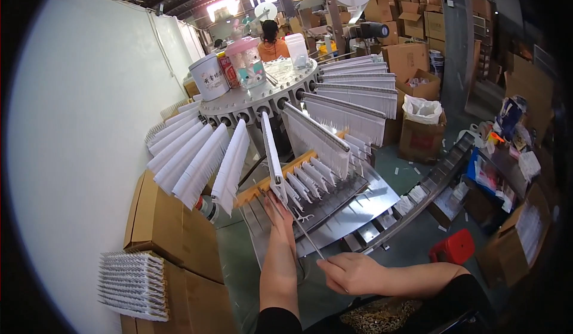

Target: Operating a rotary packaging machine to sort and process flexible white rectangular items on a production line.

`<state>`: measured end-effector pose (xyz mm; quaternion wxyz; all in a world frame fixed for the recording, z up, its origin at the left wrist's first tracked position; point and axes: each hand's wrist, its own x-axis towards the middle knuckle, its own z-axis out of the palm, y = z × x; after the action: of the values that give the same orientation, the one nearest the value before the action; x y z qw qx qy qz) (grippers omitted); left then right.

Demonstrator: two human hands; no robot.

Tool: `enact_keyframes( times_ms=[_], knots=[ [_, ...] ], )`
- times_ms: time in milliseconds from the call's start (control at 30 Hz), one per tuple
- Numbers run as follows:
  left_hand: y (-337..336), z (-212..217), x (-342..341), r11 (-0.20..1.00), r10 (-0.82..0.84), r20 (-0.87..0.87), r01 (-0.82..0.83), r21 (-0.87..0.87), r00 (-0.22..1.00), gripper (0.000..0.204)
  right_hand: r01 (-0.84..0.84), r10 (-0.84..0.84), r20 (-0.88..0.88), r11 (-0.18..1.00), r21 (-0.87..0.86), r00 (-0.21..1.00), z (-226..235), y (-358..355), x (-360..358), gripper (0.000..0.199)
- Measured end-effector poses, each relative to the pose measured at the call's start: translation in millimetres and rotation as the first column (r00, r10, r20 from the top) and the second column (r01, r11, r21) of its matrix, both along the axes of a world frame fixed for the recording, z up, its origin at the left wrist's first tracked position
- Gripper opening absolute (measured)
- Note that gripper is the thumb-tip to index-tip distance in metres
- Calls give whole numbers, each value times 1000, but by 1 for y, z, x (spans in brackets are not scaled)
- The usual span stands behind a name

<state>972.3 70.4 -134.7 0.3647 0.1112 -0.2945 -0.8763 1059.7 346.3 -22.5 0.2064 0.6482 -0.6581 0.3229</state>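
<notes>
My left hand [277, 208] reaches up to the near end of a bar hung with white strands [272, 149]. Its fingers are drawn together there; what lies between them is hard to make out. In my closed right hand [352, 272] is a thin metal rod [310, 238], slanting up and left toward the left hand. Just right of the left hand, rows of white strand bundles [313, 177] stand along a wooden strip [248, 195] over a dark rack. Similar strand-hung bars [343, 95] fan out around a round metal turntable [262, 98].
On the turntable stand a white bucket [209, 78], a pink-lidded jar [248, 65] and a clear container [296, 50]. Cardboard boxes [173, 226] and a spiky white stack [132, 283] are at left. A red stool [452, 247] is at right. Another person [273, 41] sits beyond.
</notes>
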Motion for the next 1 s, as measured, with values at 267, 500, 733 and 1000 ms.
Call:
enact_keyframes(
  times_ms=[267, 500, 733, 1000],
  knots=[
    [60, -12, 28, 973, 142, 5, -139, -184, 990, 27, -23, 22, -18, 999, -44, 1000, -20, 8, -26, 39],
    [3, -29, -20, 954, 136, -42, -142, -264, 990, 31, -40, 42, 43, 997, -61, 998, -21, 58, -11, 37],
    [30, 3, -21, 994, -91, -166, 99, 42, 982, 34, 48, -47, 29, 998, -35, 999, -12, 30, -19, 39],
    [68, -4, 15, 976, 52, 66, -37, -214, 996, 32, 25, -24, 13, 997, -77, 1000, -28, 57, -25, 36]
  ],
)
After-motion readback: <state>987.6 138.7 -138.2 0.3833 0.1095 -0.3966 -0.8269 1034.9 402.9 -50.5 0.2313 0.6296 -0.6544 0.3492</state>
